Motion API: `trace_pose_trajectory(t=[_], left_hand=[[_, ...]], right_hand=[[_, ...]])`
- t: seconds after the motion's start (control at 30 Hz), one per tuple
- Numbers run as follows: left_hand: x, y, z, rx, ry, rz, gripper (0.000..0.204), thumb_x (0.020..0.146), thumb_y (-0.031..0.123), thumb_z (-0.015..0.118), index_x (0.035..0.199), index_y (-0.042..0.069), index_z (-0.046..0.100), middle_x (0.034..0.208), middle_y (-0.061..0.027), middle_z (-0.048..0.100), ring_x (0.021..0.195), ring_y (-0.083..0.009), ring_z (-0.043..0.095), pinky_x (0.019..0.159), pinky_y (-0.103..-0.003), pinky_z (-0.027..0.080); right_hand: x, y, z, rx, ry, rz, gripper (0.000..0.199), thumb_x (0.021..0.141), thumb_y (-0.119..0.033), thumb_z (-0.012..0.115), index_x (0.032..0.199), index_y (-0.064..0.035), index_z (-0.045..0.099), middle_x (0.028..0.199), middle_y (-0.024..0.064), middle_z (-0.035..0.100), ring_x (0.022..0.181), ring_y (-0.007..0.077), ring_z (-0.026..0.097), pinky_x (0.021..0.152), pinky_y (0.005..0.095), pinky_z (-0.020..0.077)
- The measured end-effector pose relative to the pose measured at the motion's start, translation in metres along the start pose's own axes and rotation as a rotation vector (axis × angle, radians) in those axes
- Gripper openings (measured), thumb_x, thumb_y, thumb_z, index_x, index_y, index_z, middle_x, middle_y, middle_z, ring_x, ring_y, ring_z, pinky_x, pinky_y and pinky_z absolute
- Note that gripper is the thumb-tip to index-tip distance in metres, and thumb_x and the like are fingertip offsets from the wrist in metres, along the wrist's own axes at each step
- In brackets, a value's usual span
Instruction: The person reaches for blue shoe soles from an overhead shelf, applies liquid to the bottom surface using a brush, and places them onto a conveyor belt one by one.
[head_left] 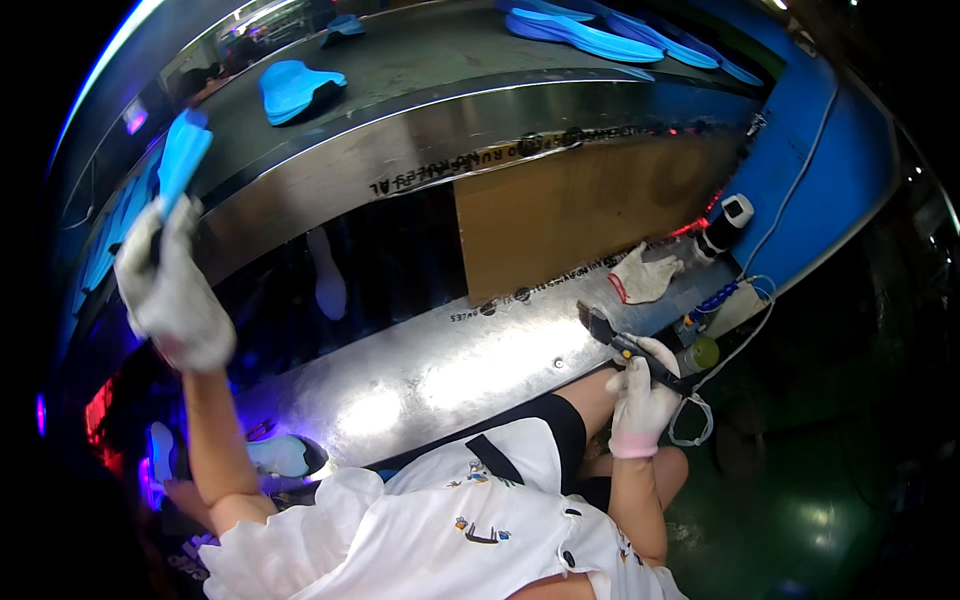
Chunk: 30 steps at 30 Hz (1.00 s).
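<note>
My left hand (178,285), in a white knit glove, is raised at the far left beside the dark belt. Its fingers are closed around the lower end of a blue shoe sole (183,150), which points up and away. My right hand (645,395), in a white glove with a pink cuff, is at the right end of the metal bench. It grips a black hand tool (640,356) with small yellow parts and a dark, flat head at its upper left end. A thin cord by my right wrist seems to run to the tool.
Blue soles (590,38) lie on the dark belt (420,55), with another single sole (298,90) nearer. On the metal bench (470,370) are a loose white glove (645,275), a brown cardboard sheet (580,215) and a black-and-white device (725,228). A pale sole (280,455) lies at lower left.
</note>
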<state>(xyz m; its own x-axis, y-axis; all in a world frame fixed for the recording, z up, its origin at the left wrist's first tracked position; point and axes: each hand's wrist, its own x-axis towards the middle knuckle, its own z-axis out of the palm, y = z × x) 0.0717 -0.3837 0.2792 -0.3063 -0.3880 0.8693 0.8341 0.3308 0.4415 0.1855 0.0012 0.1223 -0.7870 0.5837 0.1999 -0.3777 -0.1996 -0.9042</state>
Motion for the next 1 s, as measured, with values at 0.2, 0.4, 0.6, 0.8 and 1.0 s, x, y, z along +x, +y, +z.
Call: trace_pose_trajectory(t=[0.2, 0.4, 0.6, 0.8, 1.0], left_hand=[[-0.143, 0.020, 0.036, -0.058, -0.819, 0.325, 0.022, 0.080, 0.006, 0.067, 0.101, -0.001, 0.063, 0.112, -0.0208, 0.066, 0.106, -0.0331, 0.066, 0.089, -0.041, 0.056], [-0.296, -0.061, 0.102, -0.472, -1.084, 0.246, 0.035, 0.067, -0.005, 0.082, 0.091, 0.003, 0.058, 0.102, -0.0184, 0.065, 0.090, -0.0365, 0.067, 0.074, -0.044, 0.056], [-0.322, -0.066, 0.084, -0.311, -1.010, -0.115, 0.033, 0.060, 0.008, 0.088, 0.080, 0.008, 0.062, 0.126, -0.0240, 0.055, 0.117, -0.0423, 0.056, 0.096, -0.050, 0.049], [-0.297, -0.051, 0.118, -0.501, -0.587, -1.694, 0.070, 0.091, 0.060, 0.054, 0.130, 0.003, 0.058, 0.142, -0.0231, 0.048, 0.124, -0.0337, 0.054, 0.099, -0.048, 0.046], [-0.339, -0.077, 0.161, -1.453, -0.404, -2.250, 0.090, 0.091, 0.080, 0.025, 0.147, 0.013, 0.045, 0.137, -0.0163, 0.057, 0.125, -0.0358, 0.055, 0.105, -0.054, 0.045]], right_hand=[[0.011, 0.004, -0.012, -0.042, 0.232, 0.036, 0.023, 0.089, 0.007, 0.060, 0.112, 0.0041, 0.060, 0.094, 0.0120, 0.067, 0.066, 0.0097, 0.061, 0.054, 0.0188, 0.0499], [0.026, 0.018, -0.026, -0.111, 0.379, 0.035, 0.021, 0.090, 0.000, 0.064, 0.111, 0.0036, 0.062, 0.085, 0.0076, 0.066, 0.060, 0.0075, 0.057, 0.051, 0.0199, 0.0446], [0.033, 0.037, -0.031, -0.093, 0.342, 0.153, 0.016, 0.089, -0.005, 0.066, 0.103, 0.0021, 0.065, 0.074, 0.0012, 0.059, 0.055, 0.0065, 0.052, 0.050, 0.0201, 0.0437], [0.066, 0.095, -0.037, -0.342, 0.213, 0.130, 0.015, 0.088, -0.012, 0.069, 0.093, 0.0028, 0.070, 0.080, 0.0024, 0.065, 0.064, 0.0078, 0.058, 0.054, 0.0261, 0.0470], [0.096, 0.126, 0.007, -1.184, 0.058, 0.162, 0.029, 0.080, -0.027, 0.075, 0.081, 0.0021, 0.072, 0.071, 0.0169, 0.071, 0.067, 0.0311, 0.070, 0.068, 0.0386, 0.0525]])
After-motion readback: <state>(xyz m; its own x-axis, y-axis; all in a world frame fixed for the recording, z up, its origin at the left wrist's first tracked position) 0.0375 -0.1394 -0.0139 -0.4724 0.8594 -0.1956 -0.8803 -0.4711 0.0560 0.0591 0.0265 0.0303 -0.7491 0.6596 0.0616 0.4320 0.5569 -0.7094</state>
